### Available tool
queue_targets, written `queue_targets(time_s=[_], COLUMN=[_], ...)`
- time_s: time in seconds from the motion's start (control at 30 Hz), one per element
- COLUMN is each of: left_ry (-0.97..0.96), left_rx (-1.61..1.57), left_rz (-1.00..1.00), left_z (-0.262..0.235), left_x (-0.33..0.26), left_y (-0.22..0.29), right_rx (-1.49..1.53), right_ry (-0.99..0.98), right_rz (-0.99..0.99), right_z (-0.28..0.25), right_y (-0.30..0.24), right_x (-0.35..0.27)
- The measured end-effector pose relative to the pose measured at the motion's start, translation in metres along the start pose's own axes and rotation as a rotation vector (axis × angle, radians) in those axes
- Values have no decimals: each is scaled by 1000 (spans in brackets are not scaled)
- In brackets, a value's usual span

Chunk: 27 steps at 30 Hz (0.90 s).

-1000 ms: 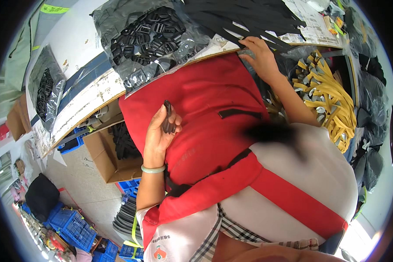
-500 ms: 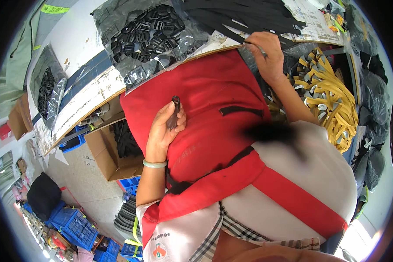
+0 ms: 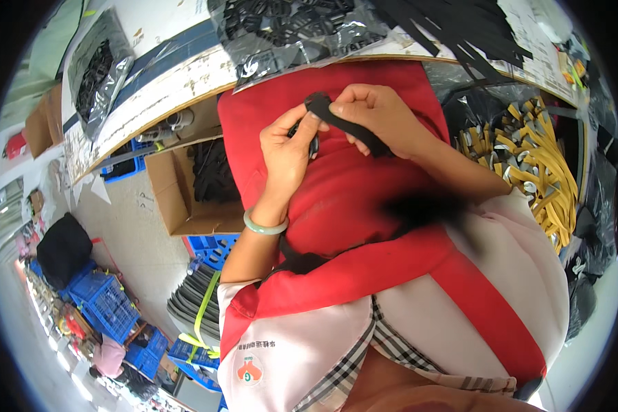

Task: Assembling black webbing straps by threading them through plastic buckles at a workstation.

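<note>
Over my red apron, my two hands meet. A short black webbing strap (image 3: 356, 130) is pinched in my right hand (image 3: 388, 117), and its free end hangs down past the fingers. My left hand (image 3: 283, 152) is closed on a small black plastic buckle (image 3: 314, 145), partly hidden by the fingers. The strap's upper end lies against my left fingertips; whether it passes through the buckle is hidden. On the table beyond, a clear plastic bag (image 3: 281, 58) holds many black buckles. More black straps (image 3: 477, 31) lie in a pile to its right.
The worn white table edge (image 3: 165, 103) runs across in front of me. A smaller bag of black parts (image 3: 101, 72) lies at its left. Yellow straps (image 3: 546, 185) hang at right. At lower left are a cardboard box (image 3: 175, 209) and blue crates (image 3: 110, 299).
My right hand has come from the strap pile to my left hand, bringing a black strap. My left hand has moved up and right with the buckle. The view has shifted.
</note>
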<state>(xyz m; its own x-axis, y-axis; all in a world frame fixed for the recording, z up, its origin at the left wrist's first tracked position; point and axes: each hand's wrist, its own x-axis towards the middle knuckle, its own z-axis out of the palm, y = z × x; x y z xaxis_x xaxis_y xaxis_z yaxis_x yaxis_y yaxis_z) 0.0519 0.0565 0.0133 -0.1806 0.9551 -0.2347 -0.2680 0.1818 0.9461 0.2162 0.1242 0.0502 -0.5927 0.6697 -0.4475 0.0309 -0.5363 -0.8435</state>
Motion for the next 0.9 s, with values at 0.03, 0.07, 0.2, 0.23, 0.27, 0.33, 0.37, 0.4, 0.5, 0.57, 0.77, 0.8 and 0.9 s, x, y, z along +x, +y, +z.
queue_targets(time_s=[0.03,0.07,0.2,0.23,0.27,0.33,0.37,0.4,0.5,0.57,0.77,0.8,0.9], left_ry=[1,9,45,56,67,71,72,73,72,98,78,81,-2], left_rx=[-17,-15,87,135,182,186,191,193,310,412,534,536,741], left_rz=[-14,-18,116,184,253,256,260,259,390,491,498,497,643], left_z=[-2,-3,-3,-3,-3,-3,-4,-5,-6,-6,-7,-9,-13], left_x=[-2,-2,1,3,4,5,5,6,8,10,9,8,7], left_y=[-1,-2,-10,-10,-10,-10,-10,-11,-15,-15,-16,-15,-14], right_rx=[35,38,77,102,128,146,165,166,228,359,202,202,136], right_ry=[6,-1,-18,-9,1,-6,-11,-13,-4,-54,7,3,47], right_rz=[36,43,97,101,103,110,113,115,130,78,18,19,-63], right_z=[2,-1,-4,-3,-3,-3,-3,-2,0,1,-1,0,-2], right_y=[0,2,8,8,9,10,10,11,13,15,24,25,26], right_x=[1,3,8,8,8,8,8,8,7,10,17,18,22])
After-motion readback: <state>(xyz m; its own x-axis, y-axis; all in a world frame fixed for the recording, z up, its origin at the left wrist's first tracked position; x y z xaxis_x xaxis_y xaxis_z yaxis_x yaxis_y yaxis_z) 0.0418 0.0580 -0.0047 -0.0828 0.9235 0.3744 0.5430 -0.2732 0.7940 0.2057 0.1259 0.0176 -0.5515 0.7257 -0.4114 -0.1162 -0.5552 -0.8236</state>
